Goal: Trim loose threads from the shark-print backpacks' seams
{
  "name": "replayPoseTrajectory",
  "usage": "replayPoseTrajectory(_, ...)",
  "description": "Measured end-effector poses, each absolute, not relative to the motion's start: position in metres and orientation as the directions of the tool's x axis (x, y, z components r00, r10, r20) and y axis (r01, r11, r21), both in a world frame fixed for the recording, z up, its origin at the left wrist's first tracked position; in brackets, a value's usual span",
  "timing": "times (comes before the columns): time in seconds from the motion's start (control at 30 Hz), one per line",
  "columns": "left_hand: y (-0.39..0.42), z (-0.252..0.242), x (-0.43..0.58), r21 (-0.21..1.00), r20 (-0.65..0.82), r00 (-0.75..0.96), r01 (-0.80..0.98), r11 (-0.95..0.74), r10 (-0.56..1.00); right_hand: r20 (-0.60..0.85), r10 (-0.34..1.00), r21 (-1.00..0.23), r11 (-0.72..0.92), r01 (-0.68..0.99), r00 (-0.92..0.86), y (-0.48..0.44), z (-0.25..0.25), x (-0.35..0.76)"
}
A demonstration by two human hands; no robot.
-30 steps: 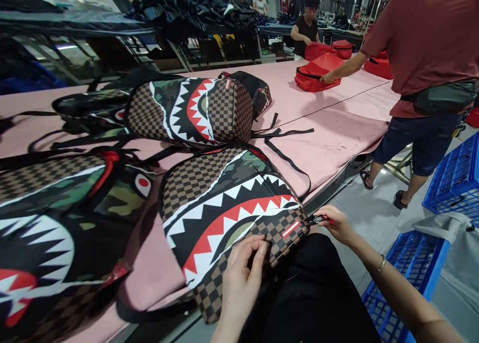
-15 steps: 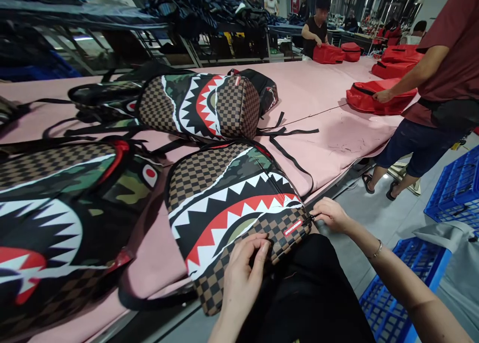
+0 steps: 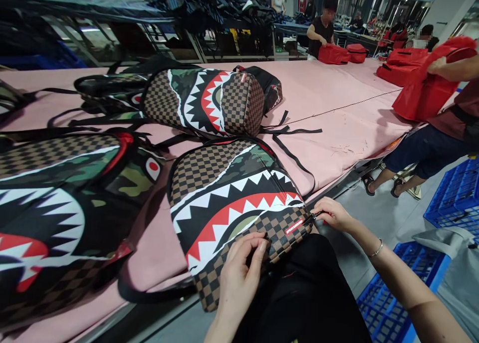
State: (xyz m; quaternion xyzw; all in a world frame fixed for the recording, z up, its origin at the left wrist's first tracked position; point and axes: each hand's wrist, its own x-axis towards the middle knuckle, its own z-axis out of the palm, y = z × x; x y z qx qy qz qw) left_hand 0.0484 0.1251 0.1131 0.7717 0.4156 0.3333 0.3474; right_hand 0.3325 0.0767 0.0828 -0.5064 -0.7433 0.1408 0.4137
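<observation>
A shark-mouth backpack (image 3: 239, 203) with brown check and camouflage lies at the table's front edge, its lower end overhanging toward my lap. My left hand (image 3: 245, 263) rests over its checked lower part, thumb and fingertips pinched together; whatever lies between them is too small to see. At the bag's right corner, beside the red label (image 3: 294, 227), my right hand (image 3: 333, 214) is closed around small dark thread snips (image 3: 313, 216). Their tips point left onto the bag's corner.
Another patterned backpack (image 3: 56, 223) lies close on the left, and one more (image 3: 204, 101) lies behind. A pink-covered table (image 3: 337, 103) runs away to the right. Blue crates (image 3: 404, 278) stand on the floor at right. A co-worker (image 3: 449, 113) handles a red bag (image 3: 422, 88).
The snips show more clearly at the bag's corner. My left hand has barely moved. At right, the co-worker has lifted a red bag off the table and tilted it upright.
</observation>
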Motion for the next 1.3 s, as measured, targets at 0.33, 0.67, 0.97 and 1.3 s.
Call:
replayPoseTrajectory(0.33, 0.123, 0.112, 0.049, 0.811, 0.212, 0.425, 0.426, -0.401, 0.88, 0.421, 0.862, -0.558, 0.492, 0.668, -0.284, 0.087, 0.093, 0.325)
replayPoseTrajectory(0.67, 0.121, 0.113, 0.049, 0.806, 0.227, 0.426, 0.422, -0.414, 0.876, 0.333, 0.856, -0.489, 0.516, 0.704, -0.396, 0.086, 0.114, 0.305)
replayPoseTrajectory(0.97, 0.121, 0.109, 0.049, 0.788, 0.271, 0.437, 0.41, -0.458, 0.858, 0.447, 0.874, -0.546, 0.436, 0.715, -0.192, 0.07, 0.095, 0.341)
replayPoseTrajectory(1.3, 0.121, 0.111, 0.048, 0.782, 0.268, 0.435, 0.422, -0.458, 0.859, 0.516, 0.832, -0.56, 0.508, 0.655, -0.204, 0.083, 0.091, 0.333)
